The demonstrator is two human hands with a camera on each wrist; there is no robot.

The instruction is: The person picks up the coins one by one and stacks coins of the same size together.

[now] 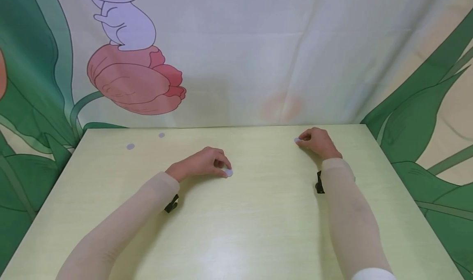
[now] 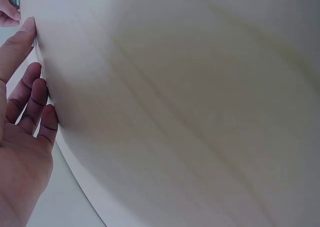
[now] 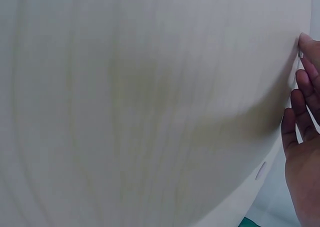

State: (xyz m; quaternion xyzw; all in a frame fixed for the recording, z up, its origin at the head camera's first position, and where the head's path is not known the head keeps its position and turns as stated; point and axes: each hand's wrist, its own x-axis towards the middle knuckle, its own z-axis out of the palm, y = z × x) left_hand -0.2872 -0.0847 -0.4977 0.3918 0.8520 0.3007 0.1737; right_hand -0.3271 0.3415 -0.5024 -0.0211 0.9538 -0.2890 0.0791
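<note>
My left hand [image 1: 205, 161] is over the middle of the table, its thumb and forefinger pinching the edge of a small pale round disc [image 1: 228, 172]. Farther back on the right, my right hand [image 1: 318, 142] pinches another pale disc [image 1: 297, 140] at its fingertips, low over the tabletop. In the left wrist view the left hand's other fingers [image 2: 35, 99] are loosely bent close to the table surface. The right wrist view has the right hand [image 3: 307, 172] at its right edge, and a further thin pale disc [image 3: 261, 170] lies on the table beyond its palm.
Two more pale discs, one nearer [image 1: 130, 146] and one farther [image 1: 161, 135], lie flat at the table's back left. The pale wooden table [image 1: 236, 239] meets a printed cloth backdrop [image 1: 236, 58] along its back edge. Dark wrist-camera mounts [image 1: 171, 204] hang below both sleeves.
</note>
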